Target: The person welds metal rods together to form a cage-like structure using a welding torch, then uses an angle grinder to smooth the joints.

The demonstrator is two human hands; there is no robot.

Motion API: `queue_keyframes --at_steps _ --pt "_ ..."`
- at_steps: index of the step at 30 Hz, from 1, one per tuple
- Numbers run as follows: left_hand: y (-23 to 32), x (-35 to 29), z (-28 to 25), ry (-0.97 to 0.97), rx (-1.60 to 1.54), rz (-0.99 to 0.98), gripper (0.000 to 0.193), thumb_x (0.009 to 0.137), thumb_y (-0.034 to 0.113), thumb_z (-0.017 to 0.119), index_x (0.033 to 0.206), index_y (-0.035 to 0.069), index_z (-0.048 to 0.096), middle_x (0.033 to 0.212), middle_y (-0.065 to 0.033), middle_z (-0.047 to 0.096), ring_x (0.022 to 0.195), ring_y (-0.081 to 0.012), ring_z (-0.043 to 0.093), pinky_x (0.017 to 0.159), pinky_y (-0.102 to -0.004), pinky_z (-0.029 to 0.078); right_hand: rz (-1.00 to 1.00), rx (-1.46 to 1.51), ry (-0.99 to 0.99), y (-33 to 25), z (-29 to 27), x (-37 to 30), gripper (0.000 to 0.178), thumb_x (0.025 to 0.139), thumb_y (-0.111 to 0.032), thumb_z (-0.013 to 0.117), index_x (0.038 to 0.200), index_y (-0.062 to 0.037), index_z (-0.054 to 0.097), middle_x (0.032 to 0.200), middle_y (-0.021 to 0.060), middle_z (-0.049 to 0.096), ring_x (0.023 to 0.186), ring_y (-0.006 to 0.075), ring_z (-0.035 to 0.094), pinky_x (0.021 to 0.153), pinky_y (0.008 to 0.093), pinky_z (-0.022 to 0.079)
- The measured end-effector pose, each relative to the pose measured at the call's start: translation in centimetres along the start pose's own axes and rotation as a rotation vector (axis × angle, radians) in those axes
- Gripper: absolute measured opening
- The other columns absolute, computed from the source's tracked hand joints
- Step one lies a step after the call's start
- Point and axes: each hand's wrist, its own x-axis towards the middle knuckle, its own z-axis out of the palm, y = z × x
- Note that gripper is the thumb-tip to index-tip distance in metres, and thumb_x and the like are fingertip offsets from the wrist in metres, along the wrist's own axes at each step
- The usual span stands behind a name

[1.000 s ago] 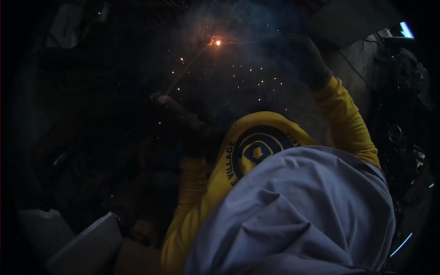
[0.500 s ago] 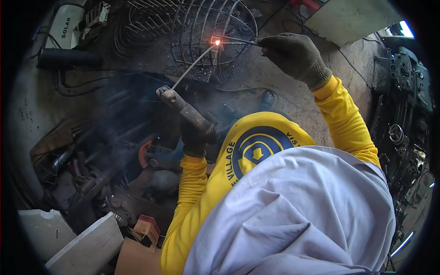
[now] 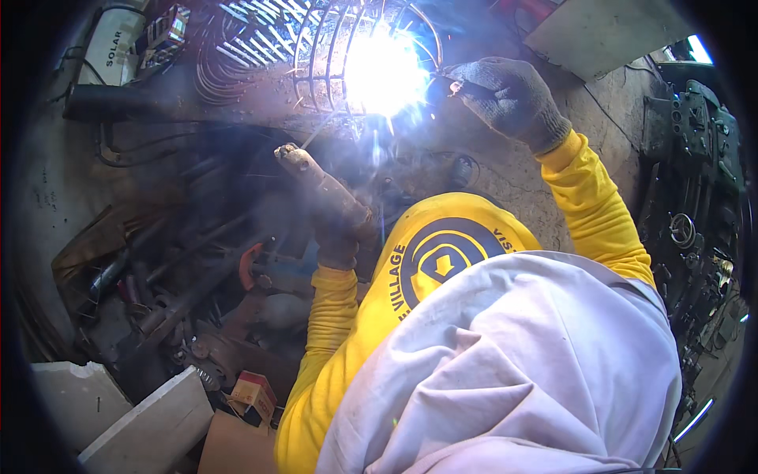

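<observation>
Wire cage (image 3: 316,55): set on the floor at the top of view, lit by a white arc (image 3: 384,71).
Left hand (image 3: 341,233): clamped on the electrode holder (image 3: 320,186).
Right hand (image 3: 509,99): gloved, closed on a thin rod (image 3: 452,83) beside the arc.

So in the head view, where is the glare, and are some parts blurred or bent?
Head view: white arc glare burns out the wire cage centre; smoke hazes the area by the left hand; the right hand stays sharp; edges bend into a dark rim.
</observation>
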Motion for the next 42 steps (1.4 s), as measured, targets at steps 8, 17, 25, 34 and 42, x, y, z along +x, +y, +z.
queue_keyframes --at_steps 8,17,25,34,42 --pt "-1.0 0.3 0.7 0.007 0.532 -0.002 0.030 0.097 0.015 0.057 0.125 0.003 0.054 0.110 -0.0081 0.057 0.103 -0.0200 0.058 0.094 -0.0342 0.048 -0.017 0.056 0.100 0.9 1.0 -0.9 0.021 0.082 -0.007 0.076 0.103 -0.0051 0.073 0.099 0.0083 0.073 0.086 0.0216 0.069 0.077 0.0307 0.056" --pt "3.1 0.8 6.3 0.266 1.324 0.503 0.038 0.095 0.017 0.060 0.129 0.003 0.052 0.113 -0.0087 0.058 0.111 -0.0193 0.056 0.097 -0.0339 0.044 0.033 0.425 0.023 0.3 0.0 0.0 0.025 0.087 -0.005 0.070 0.113 -0.0030 0.070 0.101 0.0128 0.073 0.092 0.0226 0.070 0.084 0.0337 0.056" --pt "-0.5 0.6 0.3 0.241 1.900 0.594 0.046 0.084 0.022 0.070 0.122 0.002 0.052 0.094 -0.0123 0.057 0.087 -0.0260 0.059 0.074 -0.0376 0.047 0.003 0.115 -0.015 -0.9 -0.4 0.9 0.026 0.086 -0.009 0.072 0.112 -0.0065 0.071 0.093 0.0120 0.073 0.082 0.0264 0.071 0.072 0.0341 0.056" --pt "1.1 1.4 1.7 0.068 1.062 0.300 0.032 0.085 0.014 0.069 0.113 0.005 0.057 0.094 -0.0091 0.061 0.084 -0.0228 0.063 0.076 -0.0401 0.054 0.017 0.032 -0.005 -1.3 -0.8 1.2 0.019 0.087 -0.018 0.071 0.103 -0.0104 0.075 0.092 0.0110 0.073 0.080 0.0289 0.071 0.071 0.0356 0.058" --pt "1.4 1.4 3.3 0.079 0.495 0.159 0.026 0.087 0.012 0.069 0.110 0.006 0.058 0.094 -0.0059 0.063 0.081 -0.0181 0.063 0.073 -0.0370 0.056 0.060 0.008 -0.024 -1.8 -0.8 1.4 0.020 0.087 -0.019 0.072 0.104 -0.0098 0.075 0.095 0.0117 0.073 0.081 0.0295 0.071 0.072 0.0361 0.058"
